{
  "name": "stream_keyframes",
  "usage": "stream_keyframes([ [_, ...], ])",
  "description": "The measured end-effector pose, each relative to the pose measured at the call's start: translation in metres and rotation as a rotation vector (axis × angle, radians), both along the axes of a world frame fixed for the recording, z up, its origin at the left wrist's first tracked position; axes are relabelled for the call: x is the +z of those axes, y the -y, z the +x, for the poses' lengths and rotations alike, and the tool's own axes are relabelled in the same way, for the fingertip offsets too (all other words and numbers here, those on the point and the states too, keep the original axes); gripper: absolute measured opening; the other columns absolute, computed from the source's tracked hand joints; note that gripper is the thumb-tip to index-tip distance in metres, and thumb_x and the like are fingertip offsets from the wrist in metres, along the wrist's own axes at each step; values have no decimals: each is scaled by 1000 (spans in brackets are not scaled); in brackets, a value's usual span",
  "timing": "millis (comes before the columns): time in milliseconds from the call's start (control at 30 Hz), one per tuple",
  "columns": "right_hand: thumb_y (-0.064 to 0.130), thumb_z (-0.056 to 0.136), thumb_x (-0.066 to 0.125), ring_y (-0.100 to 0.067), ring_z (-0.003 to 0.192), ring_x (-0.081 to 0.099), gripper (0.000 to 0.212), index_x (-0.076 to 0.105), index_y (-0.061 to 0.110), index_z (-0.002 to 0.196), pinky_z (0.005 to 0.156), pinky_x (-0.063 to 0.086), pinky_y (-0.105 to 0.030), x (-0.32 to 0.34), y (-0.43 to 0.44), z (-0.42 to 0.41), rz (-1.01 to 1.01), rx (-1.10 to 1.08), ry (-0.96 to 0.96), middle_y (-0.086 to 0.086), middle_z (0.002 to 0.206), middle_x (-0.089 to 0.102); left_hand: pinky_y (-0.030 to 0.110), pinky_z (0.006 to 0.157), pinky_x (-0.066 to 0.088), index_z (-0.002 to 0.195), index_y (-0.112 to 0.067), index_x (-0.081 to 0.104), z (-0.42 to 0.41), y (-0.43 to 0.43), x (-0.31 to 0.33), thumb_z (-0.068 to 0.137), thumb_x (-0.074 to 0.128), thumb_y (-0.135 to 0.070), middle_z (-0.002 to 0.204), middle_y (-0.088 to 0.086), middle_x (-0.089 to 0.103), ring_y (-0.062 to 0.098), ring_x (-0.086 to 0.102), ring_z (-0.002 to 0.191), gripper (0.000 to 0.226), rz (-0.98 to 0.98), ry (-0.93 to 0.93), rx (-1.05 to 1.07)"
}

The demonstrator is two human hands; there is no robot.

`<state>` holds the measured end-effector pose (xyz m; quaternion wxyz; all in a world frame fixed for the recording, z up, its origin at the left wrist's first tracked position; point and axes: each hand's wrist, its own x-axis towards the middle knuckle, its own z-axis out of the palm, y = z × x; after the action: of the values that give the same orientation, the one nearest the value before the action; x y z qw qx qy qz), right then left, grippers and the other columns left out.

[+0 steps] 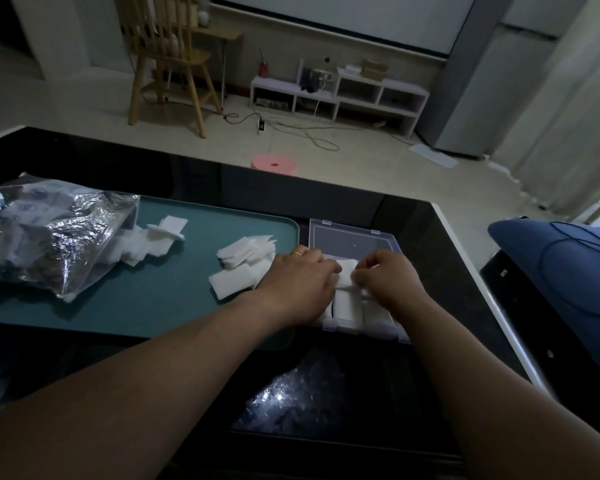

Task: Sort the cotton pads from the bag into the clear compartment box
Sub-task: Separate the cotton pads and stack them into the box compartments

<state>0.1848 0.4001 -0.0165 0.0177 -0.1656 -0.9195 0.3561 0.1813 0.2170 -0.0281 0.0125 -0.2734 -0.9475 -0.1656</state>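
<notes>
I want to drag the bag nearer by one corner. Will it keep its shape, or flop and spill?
Probably floppy: the bag is thin, crinkled film lying slumped on the tray. Likely light, since it seems to hold only pads. Its mouth looks open, with pads spilled beside it, so tugging may shed more.

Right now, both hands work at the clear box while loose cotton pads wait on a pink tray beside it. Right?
No. The head view shows a teal tray, not pink. The left hand and right hand do work at the clear box, loose cotton pads beside it.
</notes>
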Motion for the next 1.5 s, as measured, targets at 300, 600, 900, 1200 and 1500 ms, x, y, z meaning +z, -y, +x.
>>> stream_keyframes([
  [300,31,91,64,-16,96,67,9,69,34,98,87,60,-46,-4,11,4,259,63,-11,9,106,70,50,107,31,136,-40,56,6,-6,-3,99,40,-44,140,0,47,29,36,136,40,-89,-41,-25],
  [600,23,102,60,-8,79,64,11,66,25,92,68,50,-26,10,36,0,179,90,-208,9,85,67,47,113,30,137,-32,56,-10,33,23,97,48,-33,145,-3,50,22,39,137,42,126,-83,113],
  [900,22,100,53,-21,109,66,28,67,25,124,95,53,-39,15,110,-14,256,322,-212,4,118,73,44,98,46,106,-24,57,-36,137,10,92,61,-30,120,5,53,28,53,114,17,81,169,381],
  [1200,29,101,46,-34,126,60,49,48,36,150,107,48,-48,-4,149,-35,375,338,11,-7,141,65,42,94,45,135,-18,51,-57,114,-2,90,66,-53,133,12,59,33,52,121,60,75,281,308],
  [1500,19,100,58,-14,99,67,21,76,24,110,91,57,-37,-5,152,-44,156,255,-140,6,110,75,43,92,51,115,-26,56,-60,125,4,89,72,-47,119,1,62,24,60,105,37,102,363,234],
])
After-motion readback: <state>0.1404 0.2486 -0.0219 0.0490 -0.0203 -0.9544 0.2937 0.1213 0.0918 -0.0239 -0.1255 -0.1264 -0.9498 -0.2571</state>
